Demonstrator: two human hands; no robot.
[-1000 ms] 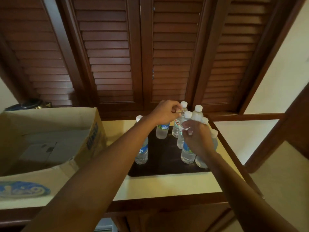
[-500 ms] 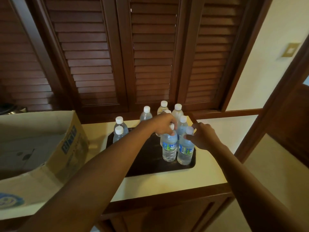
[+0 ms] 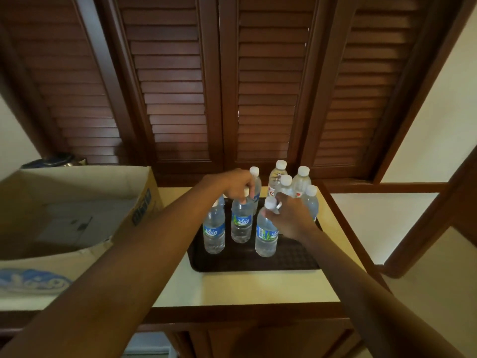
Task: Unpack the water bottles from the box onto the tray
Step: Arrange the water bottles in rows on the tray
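A dark brown tray (image 3: 289, 262) lies on the cream counter with several clear water bottles standing upright on it. My left hand (image 3: 232, 186) grips the neck of a blue-labelled bottle (image 3: 241, 222) near the tray's middle. My right hand (image 3: 290, 217) is closed around the upper part of another bottle (image 3: 265, 235) at the tray's front. A third bottle (image 3: 213, 231) stands at the left, untouched. Several more bottles (image 3: 299, 180) cluster at the tray's back right. The open cardboard box (image 3: 77, 215) sits to the left; I see no bottles inside it.
Dark wooden louvred doors (image 3: 180, 86) rise right behind the counter. The counter (image 3: 245, 288) has a wooden front edge. A dark round object (image 3: 55, 160) sits behind the box. A wooden frame (image 3: 426, 228) stands to the right.
Both hands have shifted among the bottles on the tray. My left hand moved left onto a middle bottle's neck, and my right hand closed on a front bottle.
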